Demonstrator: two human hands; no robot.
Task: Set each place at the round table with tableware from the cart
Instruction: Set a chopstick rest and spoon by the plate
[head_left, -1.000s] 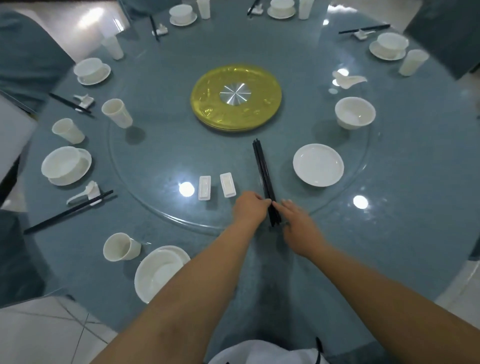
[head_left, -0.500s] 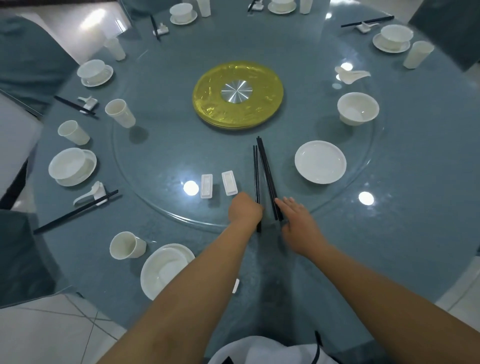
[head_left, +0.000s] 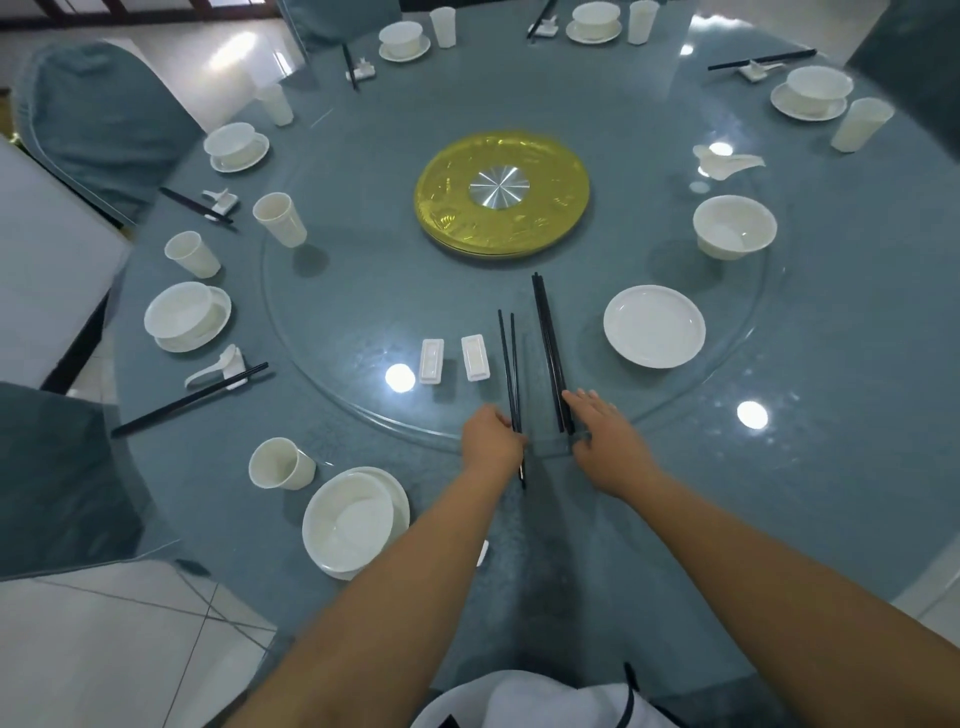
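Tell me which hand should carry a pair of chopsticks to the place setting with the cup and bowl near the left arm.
Left. The left hand already grips a separated pair of chopsticks and is nearer that bowl. The right hand lies flat against the other chopsticks, farther away.

We see a gold-yellow disc (head_left: 501, 193) at the centre of the glass turntable (head_left: 363, 291), with a brushed silver hub (head_left: 499, 187) in its middle. Chairs in grey-blue fabric covers ring the scene: one at far left (head_left: 98, 124), one at near left (head_left: 57, 483), one at top (head_left: 337, 21) behind the far edge, one dark at top right (head_left: 914, 78). A white surface (head_left: 47, 280) juts in from the left edge; we can't tell what it is. Floor is pale tile (head_left: 119, 644) with thin dark grout lines at lower left. Ceiling-light reflections show as bright spots on the glass (head_left: 399, 377), (head_left: 751, 414).
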